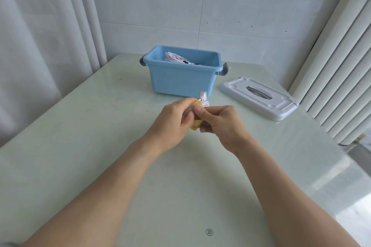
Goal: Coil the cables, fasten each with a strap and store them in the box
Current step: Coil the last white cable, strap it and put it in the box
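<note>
Left hand point(174, 116) and right hand point(217, 119) are together gripping a coiled white cable point(203, 100), wrapped in a soft yellow strap point(196, 115), above the table, near the glossy blue plastic box point(181, 80).

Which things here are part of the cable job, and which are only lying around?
Part of the job:
left hand and right hand, both gripping the white cable bundle
yellow strap around it
blue box, white coiled cable inside
white lid, off, beside the box

Lying around:
table
curtains
</note>
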`<state>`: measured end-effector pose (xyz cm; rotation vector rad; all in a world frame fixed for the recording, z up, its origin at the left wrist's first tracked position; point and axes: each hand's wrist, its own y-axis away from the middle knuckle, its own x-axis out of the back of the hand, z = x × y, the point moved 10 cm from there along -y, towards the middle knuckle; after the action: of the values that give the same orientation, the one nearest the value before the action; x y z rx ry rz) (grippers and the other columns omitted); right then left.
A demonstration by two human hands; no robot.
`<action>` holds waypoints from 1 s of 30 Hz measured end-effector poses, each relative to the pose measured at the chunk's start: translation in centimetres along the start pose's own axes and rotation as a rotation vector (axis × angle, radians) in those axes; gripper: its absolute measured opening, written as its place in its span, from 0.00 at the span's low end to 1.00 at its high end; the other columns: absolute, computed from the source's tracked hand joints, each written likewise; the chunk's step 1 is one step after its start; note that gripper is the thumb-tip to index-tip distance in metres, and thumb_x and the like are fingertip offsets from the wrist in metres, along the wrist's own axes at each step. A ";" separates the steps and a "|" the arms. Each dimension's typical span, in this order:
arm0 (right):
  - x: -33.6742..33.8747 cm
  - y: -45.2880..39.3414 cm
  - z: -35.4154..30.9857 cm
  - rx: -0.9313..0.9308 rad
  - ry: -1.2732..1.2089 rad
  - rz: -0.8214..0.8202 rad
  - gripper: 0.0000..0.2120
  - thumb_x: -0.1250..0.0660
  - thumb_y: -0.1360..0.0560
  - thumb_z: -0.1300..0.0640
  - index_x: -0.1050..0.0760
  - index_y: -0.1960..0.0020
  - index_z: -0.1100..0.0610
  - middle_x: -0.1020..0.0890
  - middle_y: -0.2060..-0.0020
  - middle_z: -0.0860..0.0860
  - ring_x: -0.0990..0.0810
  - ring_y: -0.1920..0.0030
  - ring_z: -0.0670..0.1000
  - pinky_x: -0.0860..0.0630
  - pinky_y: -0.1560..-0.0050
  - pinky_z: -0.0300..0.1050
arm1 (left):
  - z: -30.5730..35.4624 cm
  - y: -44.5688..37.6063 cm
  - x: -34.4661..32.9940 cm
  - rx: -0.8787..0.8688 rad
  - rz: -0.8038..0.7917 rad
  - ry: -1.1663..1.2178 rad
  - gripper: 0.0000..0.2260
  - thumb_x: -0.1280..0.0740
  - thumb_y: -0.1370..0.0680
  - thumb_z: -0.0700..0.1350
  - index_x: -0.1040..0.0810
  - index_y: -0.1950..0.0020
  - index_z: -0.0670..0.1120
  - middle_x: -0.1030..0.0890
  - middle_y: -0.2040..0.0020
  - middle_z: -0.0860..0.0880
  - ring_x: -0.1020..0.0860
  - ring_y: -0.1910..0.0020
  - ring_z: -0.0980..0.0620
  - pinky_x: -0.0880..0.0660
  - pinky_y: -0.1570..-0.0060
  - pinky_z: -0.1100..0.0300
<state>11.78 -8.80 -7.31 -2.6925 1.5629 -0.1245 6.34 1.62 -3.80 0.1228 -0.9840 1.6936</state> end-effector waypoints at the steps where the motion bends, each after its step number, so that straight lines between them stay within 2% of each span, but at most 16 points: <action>1: -0.2 0.0 0.3 -0.022 0.005 -0.027 0.14 0.32 0.21 0.54 0.16 0.57 0.63 0.16 0.65 0.56 0.22 0.66 0.50 0.24 0.63 0.38 | -0.2 0.0 0.0 -0.003 -0.019 -0.011 0.07 0.38 0.20 0.36 0.21 0.47 0.43 0.22 0.63 0.54 0.26 0.65 0.57 0.28 0.63 0.64; 3: -0.5 0.0 0.8 -0.069 0.027 -0.083 0.15 0.33 0.20 0.54 0.17 0.59 0.63 0.18 0.67 0.52 0.26 0.66 0.51 0.26 0.63 0.38 | -0.5 0.0 -0.2 -0.016 -0.080 -0.019 0.06 0.38 0.21 0.39 0.21 0.51 0.43 0.21 0.64 0.48 0.25 0.64 0.48 0.26 0.60 0.51; 6: -0.4 0.1 1.4 -0.108 0.050 -0.126 0.15 0.35 0.19 0.56 0.21 0.62 0.61 0.23 0.70 0.48 0.27 0.67 0.47 0.28 0.61 0.39 | -0.7 0.1 -0.7 -0.059 -0.115 -0.066 0.07 0.39 0.20 0.43 0.22 0.55 0.44 0.23 0.65 0.49 0.27 0.63 0.45 0.28 0.55 0.46; 9: -0.3 0.0 1.5 -0.123 0.031 -0.111 0.13 0.34 0.20 0.56 0.21 0.60 0.62 0.24 0.69 0.48 0.27 0.68 0.46 0.28 0.62 0.40 | -0.8 0.0 -0.8 -0.075 -0.097 -0.103 0.06 0.39 0.18 0.44 0.22 0.51 0.49 0.23 0.64 0.53 0.25 0.60 0.45 0.30 0.45 0.48; 11: -0.4 0.0 1.8 -0.148 -0.055 -0.090 0.10 0.32 0.21 0.57 0.18 0.55 0.63 0.23 0.67 0.50 0.27 0.67 0.46 0.27 0.64 0.39 | -0.9 0.1 -0.8 -0.041 -0.091 -0.011 0.07 0.39 0.18 0.41 0.21 0.48 0.48 0.21 0.62 0.54 0.23 0.59 0.47 0.28 0.47 0.51; 13: -0.5 0.0 2.1 -0.184 -0.177 -0.065 0.08 0.31 0.22 0.58 0.17 0.54 0.63 0.22 0.64 0.52 0.27 0.67 0.46 0.27 0.66 0.38 | -1.2 0.0 -0.9 0.043 -0.076 0.173 0.08 0.38 0.20 0.38 0.20 0.46 0.42 0.19 0.59 0.47 0.21 0.58 0.51 0.24 0.50 0.53; 14: -0.5 -0.1 2.3 -0.196 -0.224 -0.053 0.08 0.30 0.23 0.58 0.17 0.55 0.63 0.21 0.64 0.53 0.27 0.67 0.47 0.27 0.67 0.37 | -1.5 0.0 -1.1 0.112 -0.073 0.288 0.09 0.38 0.21 0.39 0.20 0.45 0.41 0.18 0.58 0.44 0.22 0.57 0.53 0.24 0.49 0.54; 16: -0.3 -0.1 2.4 -0.206 -0.288 -0.025 0.07 0.29 0.24 0.59 0.18 0.57 0.63 0.21 0.65 0.54 0.26 0.67 0.47 0.28 0.68 0.36 | -2.4 0.3 -2.0 0.237 -0.082 0.481 0.12 0.37 0.24 0.43 0.19 0.43 0.42 0.17 0.56 0.46 0.22 0.55 0.54 0.25 0.46 0.57; 18: -0.1 -0.2 2.4 -0.202 -0.318 -0.001 0.07 0.29 0.25 0.59 0.18 0.57 0.63 0.20 0.66 0.53 0.26 0.67 0.47 0.29 0.69 0.35 | -3.0 0.3 -2.5 0.271 -0.078 0.527 0.15 0.35 0.23 0.46 0.20 0.38 0.45 0.16 0.48 0.49 0.20 0.48 0.53 0.25 0.40 0.54; 20: 0.0 -0.2 2.3 -0.193 -0.309 -0.001 0.07 0.29 0.25 0.59 0.18 0.56 0.64 0.20 0.66 0.53 0.26 0.67 0.47 0.30 0.70 0.35 | -3.0 0.3 -2.3 0.240 -0.073 0.511 0.18 0.34 0.23 0.49 0.22 0.34 0.44 0.17 0.42 0.47 0.20 0.42 0.51 0.25 0.36 0.50; 23: 0.0 -0.2 2.2 -0.184 -0.255 -0.038 0.08 0.31 0.23 0.60 0.18 0.56 0.64 0.19 0.66 0.54 0.25 0.67 0.48 0.29 0.68 0.36 | -3.1 0.2 -1.9 0.209 -0.060 0.487 0.18 0.32 0.23 0.49 0.21 0.35 0.43 0.15 0.45 0.47 0.19 0.49 0.54 0.23 0.40 0.52; 26: 0.2 -0.2 1.6 -0.104 -0.056 -0.042 0.10 0.32 0.21 0.60 0.17 0.56 0.64 0.18 0.66 0.53 0.25 0.67 0.47 0.27 0.66 0.37 | -3.3 0.1 -1.6 0.176 -0.070 0.430 0.11 0.32 0.21 0.45 0.18 0.40 0.50 0.15 0.55 0.48 0.21 0.57 0.56 0.22 0.47 0.54; 27: 0.3 -0.1 1.0 -0.048 0.084 -0.023 0.10 0.32 0.21 0.60 0.17 0.57 0.64 0.18 0.66 0.52 0.25 0.68 0.45 0.27 0.66 0.36 | -3.4 0.1 -1.5 0.173 -0.071 0.391 0.10 0.33 0.21 0.46 0.17 0.42 0.53 0.15 0.55 0.46 0.22 0.57 0.55 0.23 0.48 0.51; 30: 0.3 0.0 -0.2 0.081 0.409 0.037 0.14 0.34 0.20 0.61 0.18 0.64 0.57 0.19 0.70 0.47 0.25 0.71 0.43 0.29 0.69 0.33 | -4.1 0.2 -1.1 0.171 -0.057 0.244 0.10 0.35 0.21 0.49 0.16 0.48 0.49 0.15 0.58 0.44 0.21 0.60 0.45 0.22 0.50 0.47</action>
<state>11.88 -9.04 -7.12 -2.6915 1.6514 -0.7630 8.18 3.43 -7.14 0.0542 -0.6484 1.6928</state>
